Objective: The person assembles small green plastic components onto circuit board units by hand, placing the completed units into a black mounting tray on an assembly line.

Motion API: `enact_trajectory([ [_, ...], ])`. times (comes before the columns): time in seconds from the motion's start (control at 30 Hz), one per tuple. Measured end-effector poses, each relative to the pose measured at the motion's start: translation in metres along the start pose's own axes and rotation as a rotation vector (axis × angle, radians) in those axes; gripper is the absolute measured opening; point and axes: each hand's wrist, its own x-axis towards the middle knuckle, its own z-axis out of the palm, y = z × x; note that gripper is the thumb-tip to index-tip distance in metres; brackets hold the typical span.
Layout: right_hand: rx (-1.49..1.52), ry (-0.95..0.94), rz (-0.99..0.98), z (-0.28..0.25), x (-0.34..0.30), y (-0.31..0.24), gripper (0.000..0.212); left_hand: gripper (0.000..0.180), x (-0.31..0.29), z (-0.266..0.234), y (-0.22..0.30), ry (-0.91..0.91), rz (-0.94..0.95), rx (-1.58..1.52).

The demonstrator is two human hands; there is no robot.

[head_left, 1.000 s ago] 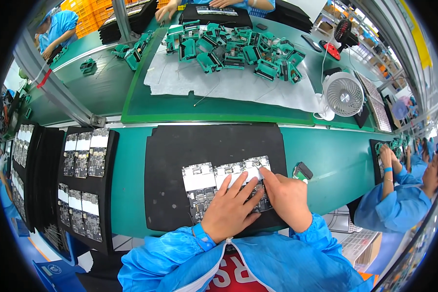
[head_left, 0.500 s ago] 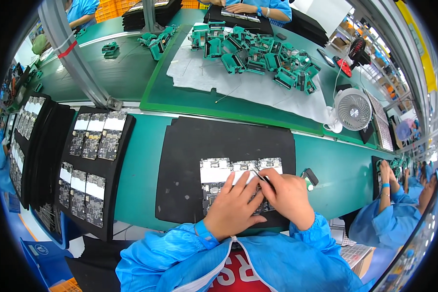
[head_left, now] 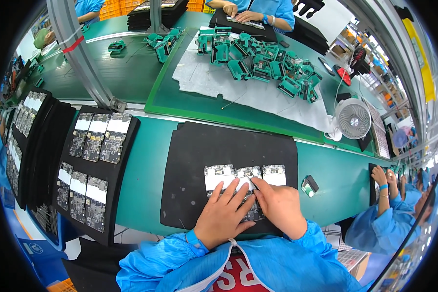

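Observation:
Three circuit boards with white patches stand in a row on a black foam sheet in front of me. Spread flat, my left hand presses on the left board and the middle board. My right hand pinches dark tweezers, their tip at the white patch of the middle board. Its knuckles cover the lower part of the right board. The rest of the tweezers is hidden inside the fingers.
More boards lie on a black sheet at left, beside a stack of loaded sheets. A small green-and-black part lies to the right. Beyond are heaped green plastic parts, a white fan, a metal post and co-workers.
The view has shifted slightly, so the scene sits a little lower. The tweezers stay at the middle board, my right hand turned a little more upright; my left hand remains spread over the boards.

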Motion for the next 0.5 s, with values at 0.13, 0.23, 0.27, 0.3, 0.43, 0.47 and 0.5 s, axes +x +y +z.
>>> enact_trajectory([
  [0.13,-0.125,0.014,-0.028,-0.001,0.004,-0.005,0.026,0.064,-0.001,0.003,-0.001,0.022,0.003,0.002],
  [0.23,-0.064,0.013,-0.020,-0.003,0.007,-0.002,0.023,0.063,-0.001,0.004,-0.002,0.038,-0.011,0.011],
  [0.27,-0.063,0.010,-0.028,-0.006,0.007,-0.002,0.023,0.063,-0.001,0.007,-0.003,0.049,0.000,0.003],
  [0.3,-0.071,0.010,-0.004,-0.012,0.008,-0.003,0.022,0.062,-0.003,0.008,-0.004,0.060,0.011,-0.005],
  [0.43,-0.017,0.030,-0.010,-0.011,0.019,-0.012,0.017,0.062,-0.012,-0.001,-0.003,0.094,0.014,-0.021],
  [0.47,0.022,0.025,-0.039,-0.009,0.023,-0.016,0.016,0.062,-0.017,-0.004,-0.006,0.114,-0.023,-0.006],
  [0.5,0.038,0.004,-0.060,-0.009,0.028,-0.022,0.015,0.061,-0.021,-0.008,-0.008,0.133,-0.060,0.009],
])
